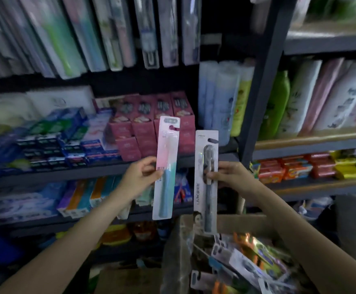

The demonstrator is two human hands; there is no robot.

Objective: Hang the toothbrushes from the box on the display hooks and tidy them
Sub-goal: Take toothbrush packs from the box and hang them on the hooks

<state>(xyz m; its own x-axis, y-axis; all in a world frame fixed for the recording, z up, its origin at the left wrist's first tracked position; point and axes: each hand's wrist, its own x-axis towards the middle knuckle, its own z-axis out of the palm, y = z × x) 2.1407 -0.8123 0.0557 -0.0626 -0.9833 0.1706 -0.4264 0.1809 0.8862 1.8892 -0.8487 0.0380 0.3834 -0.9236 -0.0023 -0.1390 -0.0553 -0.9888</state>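
**Two packs in hand, a boxful waiting**

The left hand (140,177) is pinching a pink-and-teal carded toothbrush pack (166,166); the right hand (226,174) is gripping a grey carded toothbrush pack (206,179), both upright below the row of hung toothbrush packs (109,32). Neither is hanging yet. The brown cardboard box (232,224) is holding many more, so most work seems left. Only "UMK" looks readable, uncertainly.

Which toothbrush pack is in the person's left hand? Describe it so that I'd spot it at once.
Start at the dark shelving unit and look just in front of its middle shelves, where two packs are held upright. The left hand pinches the pink toothbrush pack, with a teal handle inside; the grey toothbrush pack beside it sits lower.
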